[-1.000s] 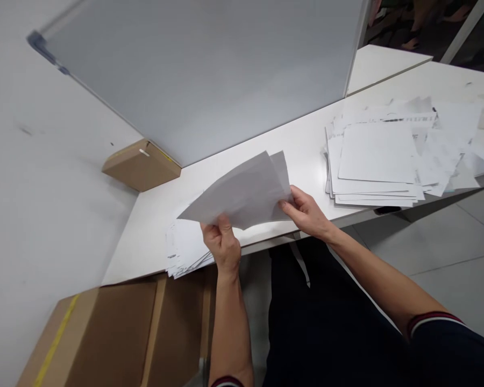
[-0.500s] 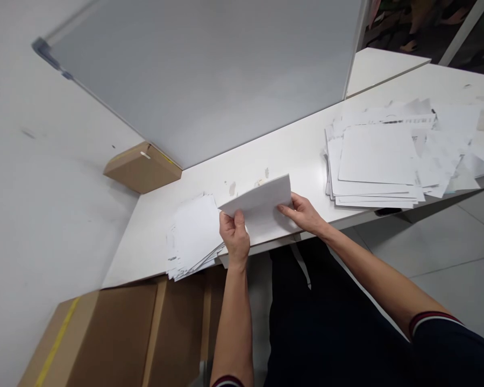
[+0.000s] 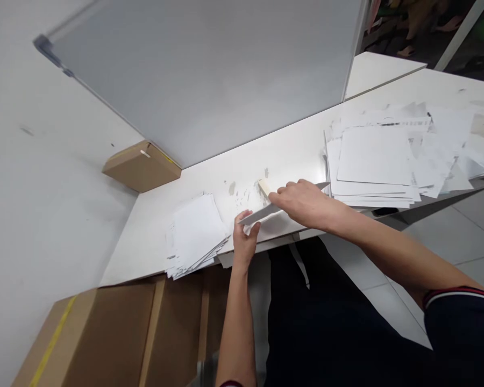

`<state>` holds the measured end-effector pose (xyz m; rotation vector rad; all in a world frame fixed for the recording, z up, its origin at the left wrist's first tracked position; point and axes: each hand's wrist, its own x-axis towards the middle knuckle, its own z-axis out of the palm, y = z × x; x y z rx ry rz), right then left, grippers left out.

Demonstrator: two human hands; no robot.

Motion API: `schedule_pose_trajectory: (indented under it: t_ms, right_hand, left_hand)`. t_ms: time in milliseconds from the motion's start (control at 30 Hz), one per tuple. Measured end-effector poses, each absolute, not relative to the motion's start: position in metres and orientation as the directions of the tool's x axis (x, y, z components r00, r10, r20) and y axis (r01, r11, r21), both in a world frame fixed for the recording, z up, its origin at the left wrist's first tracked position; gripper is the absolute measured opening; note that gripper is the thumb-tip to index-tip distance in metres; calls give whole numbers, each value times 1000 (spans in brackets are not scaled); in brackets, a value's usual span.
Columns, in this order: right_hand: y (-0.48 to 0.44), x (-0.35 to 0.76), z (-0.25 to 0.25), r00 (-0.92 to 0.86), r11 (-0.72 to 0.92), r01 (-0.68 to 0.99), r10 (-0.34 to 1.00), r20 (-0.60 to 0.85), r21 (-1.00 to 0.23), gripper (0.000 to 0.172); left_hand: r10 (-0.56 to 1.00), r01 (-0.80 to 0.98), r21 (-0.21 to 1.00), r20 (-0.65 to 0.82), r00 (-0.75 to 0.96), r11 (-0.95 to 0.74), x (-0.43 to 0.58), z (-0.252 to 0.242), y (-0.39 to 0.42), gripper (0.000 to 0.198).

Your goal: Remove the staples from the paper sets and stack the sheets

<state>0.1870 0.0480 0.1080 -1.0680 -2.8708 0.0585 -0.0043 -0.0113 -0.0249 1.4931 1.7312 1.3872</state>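
My left hand pinches the left end of a white sheet of paper, thumb on the near side and fingers behind. The paper is tilted up, seen almost edge-on. Over its upper edge my right hand is closed, knuckles upward; the hand covers much of the paper, and I cannot see whether it is one sheet or several. Just beyond my right fingertips is a small cream block, like an eraser, on the white table. Dark smudges and crumbs mark the table beside it.
To the left lies a stack of white papers; a larger, untidy pile of papers covers the right side. A whiteboard leans behind the table. One cardboard box sits in the corner, and larger cardboard boxes stand below the left edge.
My right hand has moved from the paper's right side onto its upper edge. The paper has tipped to nearly edge-on, and the cream block behind it now shows more. My left hand shifted slightly right.
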Motion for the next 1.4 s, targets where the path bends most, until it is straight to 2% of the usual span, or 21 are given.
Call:
schedule_pose_trajectory:
  t_ms: [67,133,233,300,367,433,500,567,633,733,800,867,967,1033,1100,1233,1400]
  right_hand:
    - [48,184,101,-756,756,655,655,-22,0,28]
    - [48,186,100,-752,753,658,658,-35,11,30]
    - [50,198,113,-758,758,649,651,29,-63,25]
    - [51,209,121,-747,749,634,658,100,-193,16]
    - [53,217,118,-723,734,567,661,202,-374,15]
    - [57,222,99,-655,700,429,676,337,-571,17]
    - [59,222,69,-533,619,243,729,430,-747,21]
    - [61,220,37,-429,480,72,806,407,-874,26]
    - [60,218,14,-393,354,3,860,325,-935,30]
    - [57,220,11,-365,294,48,895,258,-955,30]
    - [54,226,23,-353,299,93,902,250,-950,30]
    - [53,235,35,-387,245,126,904,180,-961,31]
    - [51,248,38,-510,-6,233,851,-128,-972,29]
    - [50,257,30,-519,-168,340,787,-334,-925,26]
    - [50,265,18,-480,-273,396,753,-451,-877,26]
    - [53,276,5,-409,-384,381,746,-526,-841,27]
    - [60,278,4,-404,-407,370,739,-540,-835,24]
  left_hand:
    - [942,445,893,203,-267,-67,-1,-32,-11,34]
    - [940,451,891,196,-279,-52,0,-29,-11,31]
    - [879,392,911,286,-381,-127,-1,-10,-14,25]
    - [799,332,914,374,-470,-233,-1,8,-15,21]
    - [700,290,890,457,-549,-353,1,25,-16,20]
    - [621,267,850,517,-590,-454,6,35,-15,26]
    - [608,247,827,544,-578,-505,12,35,-12,41]
    - [675,232,846,526,-518,-481,20,28,-9,45]
    - [760,231,883,469,-450,-408,28,20,-7,31]
    - [800,238,916,398,-449,-323,36,15,-6,19]
    - [780,221,920,392,-487,-324,37,17,-7,23]
    - [776,187,926,377,-505,-328,34,18,-5,31]
    - [806,198,951,308,-505,-239,25,9,2,35]
    - [835,288,948,263,-484,-131,20,-5,9,32]
    - [864,419,907,245,-440,-44,16,-20,15,30]
    - [912,609,793,258,-318,-12,15,-35,23,35]
    - [935,783,619,310,-172,-61,18,-31,31,41]
